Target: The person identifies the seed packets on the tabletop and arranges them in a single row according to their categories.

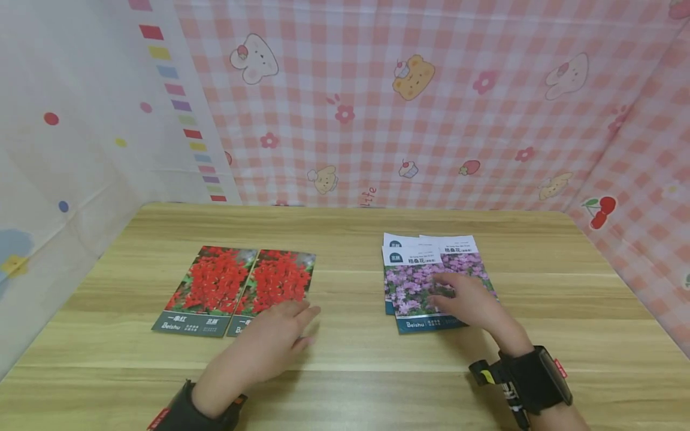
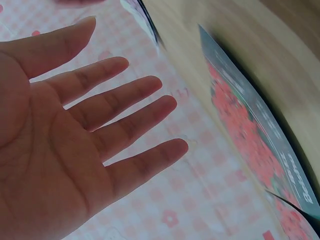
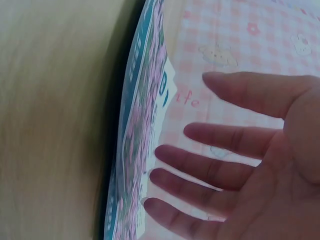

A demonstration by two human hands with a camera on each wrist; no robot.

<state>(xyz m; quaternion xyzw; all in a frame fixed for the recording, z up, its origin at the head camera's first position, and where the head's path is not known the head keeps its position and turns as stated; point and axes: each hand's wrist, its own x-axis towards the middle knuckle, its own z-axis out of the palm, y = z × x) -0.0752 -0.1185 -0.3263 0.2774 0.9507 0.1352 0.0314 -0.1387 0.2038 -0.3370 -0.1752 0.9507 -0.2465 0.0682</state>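
Observation:
Two red-flower seed packets lie side by side at the left of the table, the outer packet (image 1: 207,281) in full sight and the inner packet (image 1: 280,272) partly covered by my left hand (image 1: 269,341). That hand hovers over its lower edge, fingers spread in the left wrist view. To the right, several purple-flower seed packets (image 1: 412,290) overlap in a loose pile with white tops and teal bottoms. Over the pile's right part is my right hand (image 1: 469,299), its fingers apart and holding nothing in the right wrist view.
The light wood table (image 1: 345,371) runs back to a pink checked cloth (image 1: 345,78) with cartoon prints. A white cloth with coloured dots (image 1: 70,149) hangs at the left. Black straps with cameras (image 1: 533,380) sit on both wrists.

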